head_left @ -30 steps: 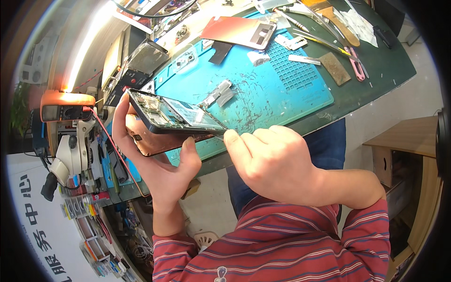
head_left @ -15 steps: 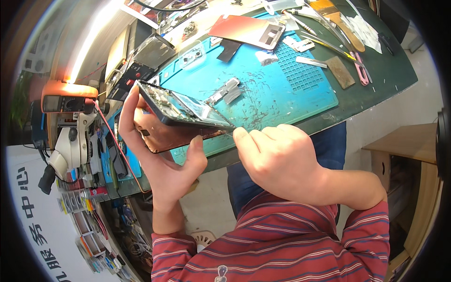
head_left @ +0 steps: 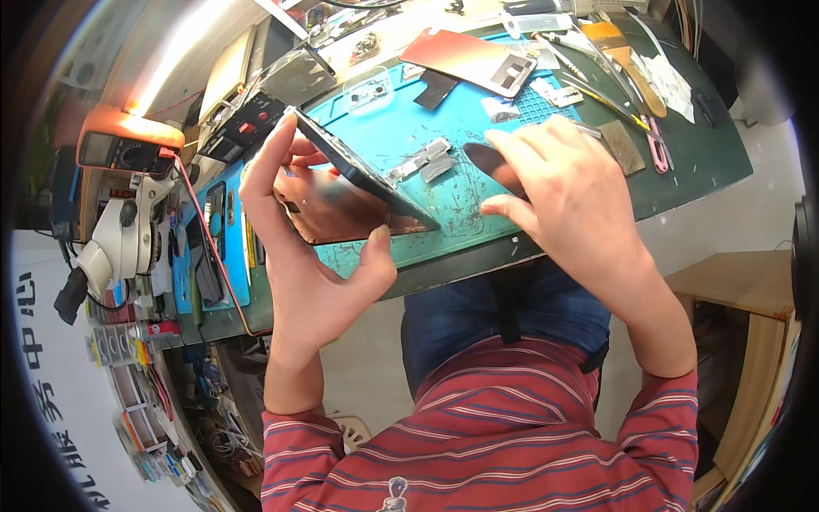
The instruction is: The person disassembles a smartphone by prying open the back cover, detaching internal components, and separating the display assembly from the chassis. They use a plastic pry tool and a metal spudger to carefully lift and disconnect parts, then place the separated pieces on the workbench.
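My left hand (head_left: 311,286) grips a phone with its two halves opened like a wedge. The black frame (head_left: 363,175) is tilted up, and a shiny copper-coloured panel (head_left: 345,218) lies below it. My thumb presses the panel's near edge while my fingers hold the far left end. To the right, apart from the phone, my right hand (head_left: 580,183) is closed on a thin dark blade with a rounded end (head_left: 484,158); part of it is hidden by the fingers. Silver metal phone parts (head_left: 426,162) lie on the blue mat (head_left: 461,200) between the hands.
An orange-and-black multimeter (head_left: 128,143) and a white microscope arm (head_left: 115,230) stand at left. Across the back lie a reddish phone cover (head_left: 461,60), a small clear tray (head_left: 368,91), a brush (head_left: 636,64) and pink-handled scissors (head_left: 657,152).
My right hand has moved away from the phone's right corner, up and to the right, and the dark blade now shows in it. My left hand has tilted the phone, hiding the inside parts.
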A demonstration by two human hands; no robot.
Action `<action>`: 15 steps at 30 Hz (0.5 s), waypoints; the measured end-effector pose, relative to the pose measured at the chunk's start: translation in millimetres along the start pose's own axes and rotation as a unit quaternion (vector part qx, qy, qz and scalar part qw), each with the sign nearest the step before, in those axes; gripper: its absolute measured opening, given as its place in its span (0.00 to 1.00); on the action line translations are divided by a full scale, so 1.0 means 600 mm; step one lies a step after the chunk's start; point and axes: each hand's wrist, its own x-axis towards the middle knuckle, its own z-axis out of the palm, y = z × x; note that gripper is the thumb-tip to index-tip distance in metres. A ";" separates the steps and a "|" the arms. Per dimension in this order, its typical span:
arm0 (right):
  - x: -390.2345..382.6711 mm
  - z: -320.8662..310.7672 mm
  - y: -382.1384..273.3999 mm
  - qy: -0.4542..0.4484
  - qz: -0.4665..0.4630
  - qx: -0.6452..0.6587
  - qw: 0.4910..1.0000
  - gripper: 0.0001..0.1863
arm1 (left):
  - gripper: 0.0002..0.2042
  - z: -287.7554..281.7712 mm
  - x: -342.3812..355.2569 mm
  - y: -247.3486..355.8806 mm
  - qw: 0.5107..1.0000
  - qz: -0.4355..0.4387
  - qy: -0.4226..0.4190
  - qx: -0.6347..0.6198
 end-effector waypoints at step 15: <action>0.093 -0.024 0.004 -0.187 -0.003 0.222 0.957 0.50 | 0.46 -0.015 0.023 -0.004 0.994 0.065 -0.079 0.026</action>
